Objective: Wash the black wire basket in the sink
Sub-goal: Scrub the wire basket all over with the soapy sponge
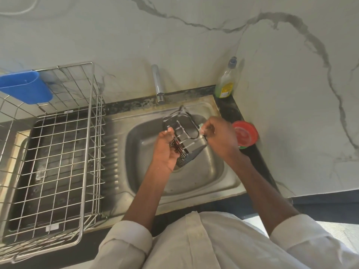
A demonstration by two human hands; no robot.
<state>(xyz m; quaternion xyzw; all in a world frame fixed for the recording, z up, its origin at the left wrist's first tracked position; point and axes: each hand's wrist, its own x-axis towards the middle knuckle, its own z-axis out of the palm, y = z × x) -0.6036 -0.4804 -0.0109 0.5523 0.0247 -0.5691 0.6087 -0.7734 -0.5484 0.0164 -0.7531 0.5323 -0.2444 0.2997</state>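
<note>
- Two hands hold the black wire basket (pixel 182 133) above the steel sink (pixel 213 171), just in front of the chrome tap (pixel 158 84).
- Left hand (pixel 165 150) grips the basket's lower left side, palm turned up, fingers curled round the wires, thumb on the rim.
- Right hand (pixel 219 134) is at the basket's right edge, back of the hand toward the camera; its fingers look pinched on a wire, though motion blur makes that grip hard to read.
- Both forearms reach in from below, white sleeves (pixel 128 241) rolled back at the cuffs.
- Basket is tilted, its open mouth facing up and away; thin black wires carry streaks of white foam, and the lower part is a finer mesh.
- Sink is a rounded rectangular bowl of dull brushed metal with a ribbed drainer on its left.
- On the worktop (pixel 229 111) a silver wire dish rack (pixel 58 142) stands to the left with a blue plastic cup (pixel 25 86) hooked on it; a soap bottle (pixel 226 80) and a red lidded tub (pixel 245 133) stand at the right.
</note>
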